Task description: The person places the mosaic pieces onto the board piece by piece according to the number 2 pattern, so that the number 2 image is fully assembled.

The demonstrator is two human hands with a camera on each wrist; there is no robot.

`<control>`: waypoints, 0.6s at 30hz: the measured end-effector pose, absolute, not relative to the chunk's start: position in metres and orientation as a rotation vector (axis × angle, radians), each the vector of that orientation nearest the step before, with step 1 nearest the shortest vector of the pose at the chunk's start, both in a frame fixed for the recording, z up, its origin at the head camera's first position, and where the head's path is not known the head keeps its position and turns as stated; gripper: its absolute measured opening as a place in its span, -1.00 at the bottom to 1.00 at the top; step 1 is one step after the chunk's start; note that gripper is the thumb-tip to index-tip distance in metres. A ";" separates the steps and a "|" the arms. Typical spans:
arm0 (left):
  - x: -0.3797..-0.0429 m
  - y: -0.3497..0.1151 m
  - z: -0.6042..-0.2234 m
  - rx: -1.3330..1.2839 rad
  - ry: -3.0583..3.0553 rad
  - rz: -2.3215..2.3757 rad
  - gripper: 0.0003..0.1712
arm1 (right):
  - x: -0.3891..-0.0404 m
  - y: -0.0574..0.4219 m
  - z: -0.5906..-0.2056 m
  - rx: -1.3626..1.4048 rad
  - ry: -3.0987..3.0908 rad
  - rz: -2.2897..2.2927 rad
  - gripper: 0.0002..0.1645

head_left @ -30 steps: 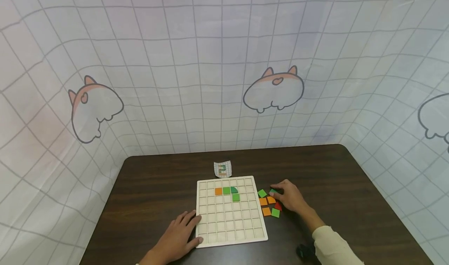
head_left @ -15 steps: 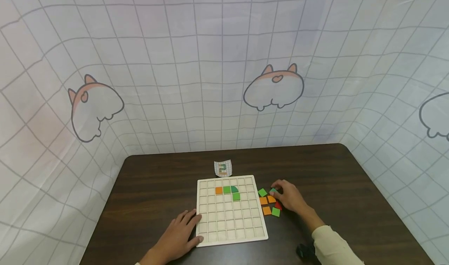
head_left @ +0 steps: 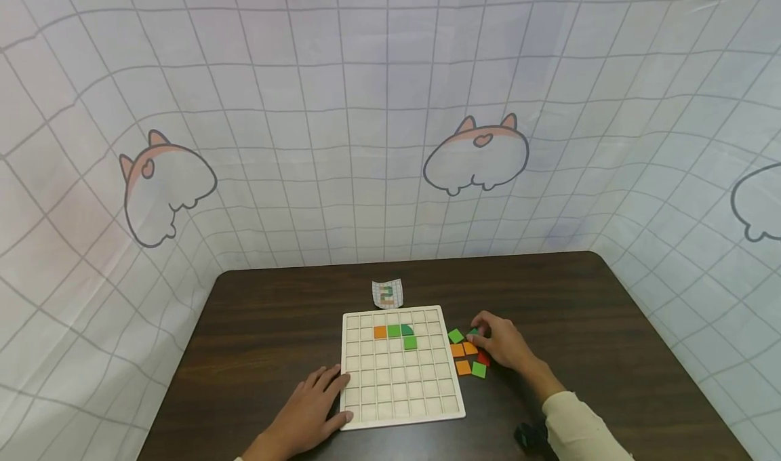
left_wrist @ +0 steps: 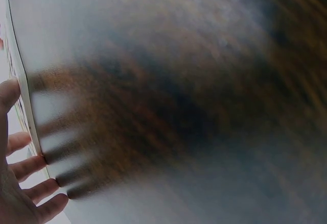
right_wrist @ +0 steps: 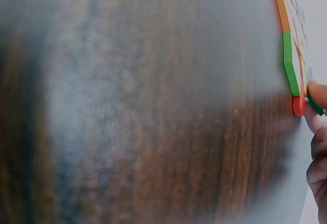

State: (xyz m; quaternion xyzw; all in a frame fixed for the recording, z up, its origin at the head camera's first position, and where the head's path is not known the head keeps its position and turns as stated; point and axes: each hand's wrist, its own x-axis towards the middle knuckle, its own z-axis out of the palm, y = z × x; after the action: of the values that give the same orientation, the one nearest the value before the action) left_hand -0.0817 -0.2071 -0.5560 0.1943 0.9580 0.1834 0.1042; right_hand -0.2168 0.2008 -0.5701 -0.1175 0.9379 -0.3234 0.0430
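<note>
The board (head_left: 401, 383) is lying flat on the desk (head_left: 274, 325). Its left edge is being touched by the left hand (head_left: 302, 410), whose fingers are being held extended and spread, with nothing being gripped. Right of the board, a dark green tile (head_left: 474, 331) is being pinched between thumb and finger by the right hand (head_left: 505, 342); in the right wrist view it is being held tilted, though whether the desk is being touched by it cannot be told. The hands are being held well apart, on opposite sides of the board.

In the board's upper part, a row is being formed by an orange square (head_left: 380, 332), a green square (head_left: 394, 331) and a rounded tile (head_left: 407, 330); directly below the last, a cell is being filled by a lower green square (head_left: 410, 343).

Just beside the board's right edge, loose tiles are lying clustered: a green tile (head_left: 455, 336), three orange tiles (head_left: 463, 367), a second green tile (head_left: 478, 370) and a red tile (head_left: 483, 358), partly hidden.

Just beyond the board's far edge, a patterned card (head_left: 387, 294) is lying. Right of the board's near corner, a black object (head_left: 528, 438) is being partly covered by a sleeve (head_left: 576, 426).
</note>
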 end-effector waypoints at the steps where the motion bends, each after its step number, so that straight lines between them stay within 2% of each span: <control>1: -0.082 -0.207 -0.556 0.574 2.825 0.540 -0.22 | -0.217 0.201 -0.570 -0.353 2.867 -0.990 -0.75; 18: -0.081 -0.207 -0.555 0.577 2.831 0.536 -0.23 | -0.209 0.183 -0.558 -0.481 2.856 -1.082 -0.79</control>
State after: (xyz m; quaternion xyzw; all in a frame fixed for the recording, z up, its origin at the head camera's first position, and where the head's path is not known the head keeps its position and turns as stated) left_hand -0.0812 -0.2071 -0.5549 0.1953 0.9585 0.1815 0.1012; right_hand -0.2093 0.1828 -0.5579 -0.1554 0.9234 -0.3500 0.0247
